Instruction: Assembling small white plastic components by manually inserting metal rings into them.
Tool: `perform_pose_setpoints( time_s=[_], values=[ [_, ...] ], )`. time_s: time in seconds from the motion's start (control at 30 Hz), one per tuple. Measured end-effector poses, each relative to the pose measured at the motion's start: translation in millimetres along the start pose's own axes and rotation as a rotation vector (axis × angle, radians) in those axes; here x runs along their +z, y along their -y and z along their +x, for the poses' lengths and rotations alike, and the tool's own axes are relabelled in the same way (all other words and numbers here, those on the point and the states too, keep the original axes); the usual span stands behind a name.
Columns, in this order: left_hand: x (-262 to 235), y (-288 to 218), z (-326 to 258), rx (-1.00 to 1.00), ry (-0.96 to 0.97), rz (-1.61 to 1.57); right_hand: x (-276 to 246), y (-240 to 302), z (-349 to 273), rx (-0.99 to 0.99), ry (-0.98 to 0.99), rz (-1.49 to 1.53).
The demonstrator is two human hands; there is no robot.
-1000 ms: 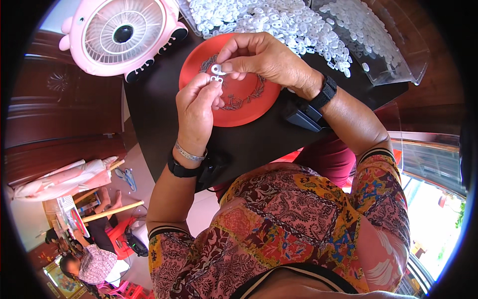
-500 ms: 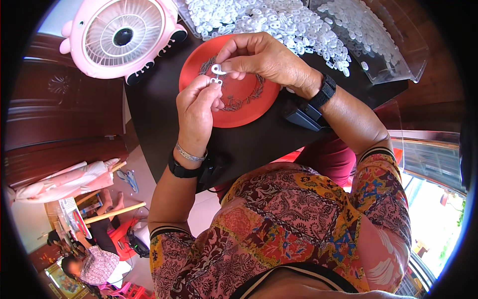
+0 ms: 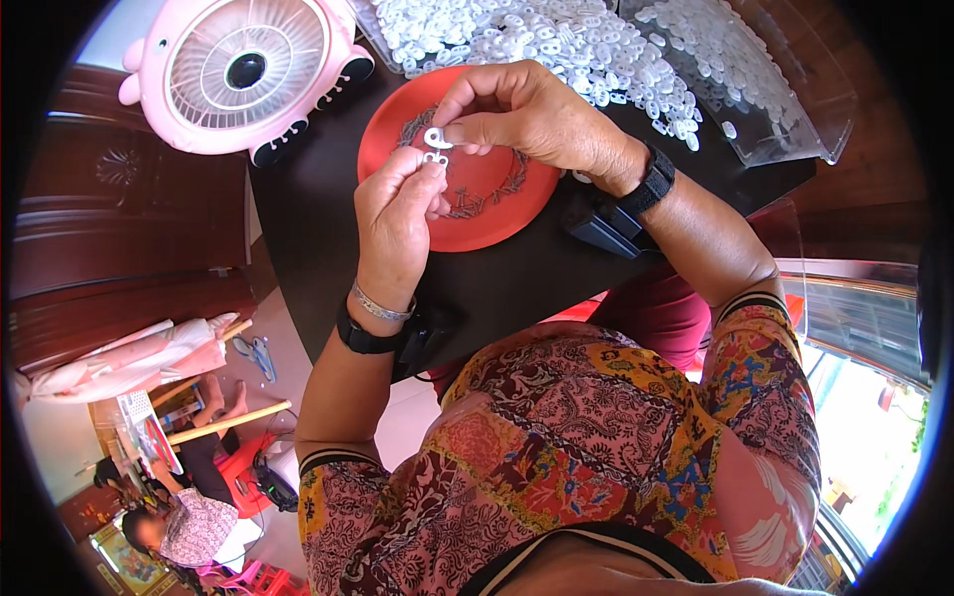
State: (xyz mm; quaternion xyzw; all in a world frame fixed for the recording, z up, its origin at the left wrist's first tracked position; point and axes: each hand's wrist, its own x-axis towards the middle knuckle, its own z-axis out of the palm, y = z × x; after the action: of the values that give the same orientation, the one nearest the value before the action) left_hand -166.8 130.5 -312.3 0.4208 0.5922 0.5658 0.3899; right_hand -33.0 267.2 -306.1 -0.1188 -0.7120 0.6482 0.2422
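Note:
Over a round red-orange plate (image 3: 467, 233) my two hands meet near its left half. My left hand (image 3: 397, 204) pinches a small white plastic clip (image 3: 437, 159) between thumb and forefinger. In the fingertips of my right hand (image 3: 527, 114) is a white plastic piece with a round hole (image 3: 434, 137), just above the clip. The two pieces are close together, and a thin link seems to join them; its detail is too small to make out. Grey screws or nails (image 3: 467, 204) lie in a loose ring on the plate, partly hidden by my hands.
A heap of white two-holed plastic pieces (image 3: 556, 45) covers the far side of the dark table (image 3: 517, 288), beside a clear bin (image 3: 795, 129). A pink fan (image 3: 248, 74) stands far left. A black device (image 3: 601, 223) lies near my right wrist. Another person (image 3: 194, 531) sits lower left.
Both hands have shifted very slightly, the two white pieces with them. My grips look the same.

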Motion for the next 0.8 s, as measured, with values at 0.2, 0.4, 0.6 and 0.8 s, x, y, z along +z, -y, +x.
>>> perform_pose_setpoints(
  time_s=[0.2,0.4,0.6,0.8],
  values=[
    [-2,2,-1,0.017,-0.009,0.022,9,2,-3,-0.058,0.019,-0.118],
    [-4,5,0,0.041,0.002,0.013,10,1,-3,-0.028,0.034,-0.115],
    [3,5,-1,0.04,-0.005,-0.009,5,2,-6,-0.038,0.046,-0.118],
    [10,5,2,-0.003,-0.007,-0.154,5,7,-11,-0.09,0.045,-0.205]
  ],
)
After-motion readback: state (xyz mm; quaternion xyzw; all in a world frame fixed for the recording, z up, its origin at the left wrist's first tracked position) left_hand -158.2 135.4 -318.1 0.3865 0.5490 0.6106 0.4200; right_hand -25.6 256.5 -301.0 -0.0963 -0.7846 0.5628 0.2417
